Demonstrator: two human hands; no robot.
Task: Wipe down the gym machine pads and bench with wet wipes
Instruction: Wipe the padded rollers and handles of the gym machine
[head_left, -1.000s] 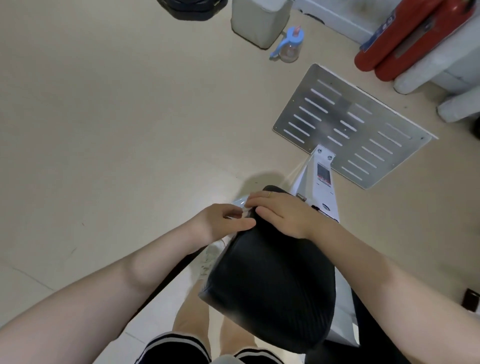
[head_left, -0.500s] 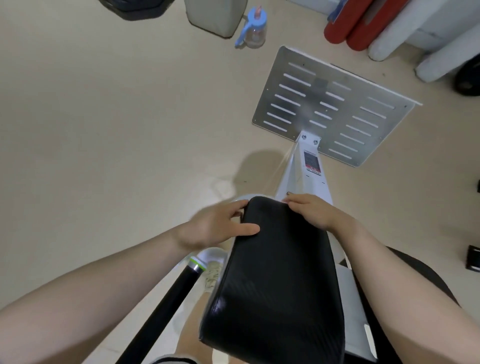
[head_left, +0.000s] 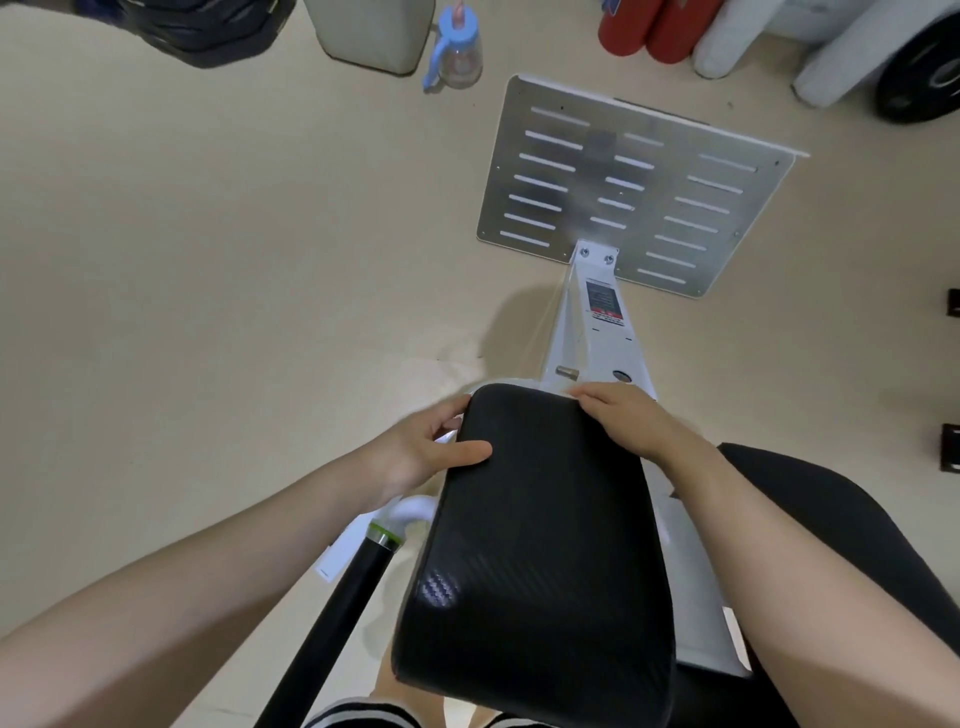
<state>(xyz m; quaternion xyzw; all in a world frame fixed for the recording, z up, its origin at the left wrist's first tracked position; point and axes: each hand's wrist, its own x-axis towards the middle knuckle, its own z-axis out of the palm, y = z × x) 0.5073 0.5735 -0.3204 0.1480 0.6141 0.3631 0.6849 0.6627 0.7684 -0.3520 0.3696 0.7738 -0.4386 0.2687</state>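
A black textured pad (head_left: 540, 545) on the white machine frame (head_left: 602, 338) fills the middle of the view. My left hand (head_left: 421, 457) grips its far left corner, thumb on top and fingers around the side. A white sliver (head_left: 448, 437) shows between those fingers; I cannot tell whether it is a wipe. My right hand (head_left: 628, 421) lies on the far right corner with its fingers curled over the edge. No wipe shows clearly under either hand.
A slotted metal footplate (head_left: 639, 182) lies on the floor beyond the frame. A black handle with a green ring (head_left: 363, 566) runs lower left. Another black pad (head_left: 831, 530) sits at right. A blue-lidded bottle (head_left: 457, 47), red cylinders (head_left: 649, 26) and a weight plate (head_left: 930, 73) line the far edge.
My hands have spread from the middle of the pad's far edge out to its two corners. The view has tipped back, showing more of the pad and the black handle.
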